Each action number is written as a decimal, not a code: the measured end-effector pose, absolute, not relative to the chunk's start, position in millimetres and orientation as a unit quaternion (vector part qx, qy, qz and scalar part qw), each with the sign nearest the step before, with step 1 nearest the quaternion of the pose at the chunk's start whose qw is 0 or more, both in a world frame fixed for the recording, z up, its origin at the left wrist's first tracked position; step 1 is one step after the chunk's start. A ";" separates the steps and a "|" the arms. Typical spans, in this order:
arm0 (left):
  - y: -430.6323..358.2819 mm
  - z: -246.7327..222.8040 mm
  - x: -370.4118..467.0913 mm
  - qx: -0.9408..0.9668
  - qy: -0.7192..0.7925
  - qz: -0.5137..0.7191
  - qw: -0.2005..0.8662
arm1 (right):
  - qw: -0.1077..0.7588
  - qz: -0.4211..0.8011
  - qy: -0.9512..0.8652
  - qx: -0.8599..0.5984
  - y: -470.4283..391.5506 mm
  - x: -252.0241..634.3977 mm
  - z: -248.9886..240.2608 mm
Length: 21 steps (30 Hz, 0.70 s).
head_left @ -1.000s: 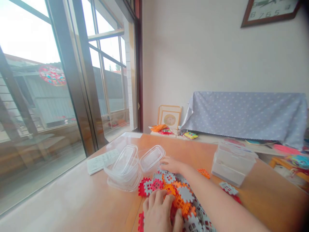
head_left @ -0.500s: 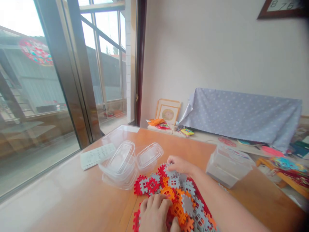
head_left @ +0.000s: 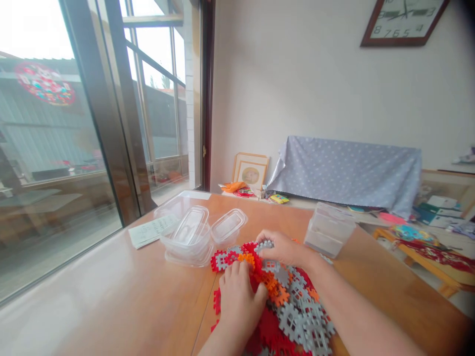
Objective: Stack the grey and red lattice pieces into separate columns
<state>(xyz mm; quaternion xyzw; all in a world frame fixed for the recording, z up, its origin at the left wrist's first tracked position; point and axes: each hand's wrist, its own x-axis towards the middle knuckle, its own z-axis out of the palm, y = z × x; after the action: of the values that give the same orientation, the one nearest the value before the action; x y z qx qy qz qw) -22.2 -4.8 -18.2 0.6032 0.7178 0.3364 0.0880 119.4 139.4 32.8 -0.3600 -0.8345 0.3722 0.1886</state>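
A heap of toothed, interlocking plastic building tiles in red, grey and orange lies on the wooden table in front of me. My left hand [head_left: 240, 292] rests palm down on the heap's left side, thumb apart from the fingers. Its fingertips touch an orange tile [head_left: 246, 258]; what lies under the palm is hidden. At the far edge of the heap, my right hand [head_left: 281, 248] is closed on a grey tile [head_left: 264, 244] between thumb and fingers. Several grey tiles [head_left: 293, 319] and a red tile [head_left: 267, 324] are on the near side.
Clear plastic containers with lids [head_left: 189, 242] stand left of the heap, one lid [head_left: 229, 226] beside them. A paper booklet [head_left: 150, 231] lies farther left. A clear plastic bin [head_left: 328, 230] sits at the right, near my forearm. The glass door [head_left: 48, 148] borders the table's left side.
My left hand has slid away from me across the heap, its fingers straighter than before. Red and grey tiles on the near side are now uncovered. The view has turned slightly right.
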 end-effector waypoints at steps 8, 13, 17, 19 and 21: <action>-2.2 -17.8 -32.6 0.546 0.683 0.481 0.066 | 0.217 0.265 -0.866 -0.365 59.9 153.6 33.7; -10.9 -11.2 -26.1 0.613 0.622 0.487 0.013 | 0.302 0.296 -0.797 -0.431 92.6 178.1 22.2; -18.9 -8.6 -16.2 0.711 0.559 0.426 0.029 | 0.288 0.233 -0.772 -0.516 153.8 180.2 0.9; -18.9 -10.8 -13.2 0.739 0.541 0.398 0.049 | 0.275 0.219 -0.771 -0.531 180.7 175.1 -9.3; -16.3 -14.0 -11.6 0.757 0.533 0.371 0.069 | 0.258 0.208 -0.775 -0.539 201.2 168.8 -18.0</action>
<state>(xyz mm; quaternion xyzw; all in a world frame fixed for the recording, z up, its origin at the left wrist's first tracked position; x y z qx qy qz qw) -11.6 -16.3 -14.0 0.7572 0.5329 0.3714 0.0692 168.8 201.2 -18.0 -0.5388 -0.7746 0.2083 0.2576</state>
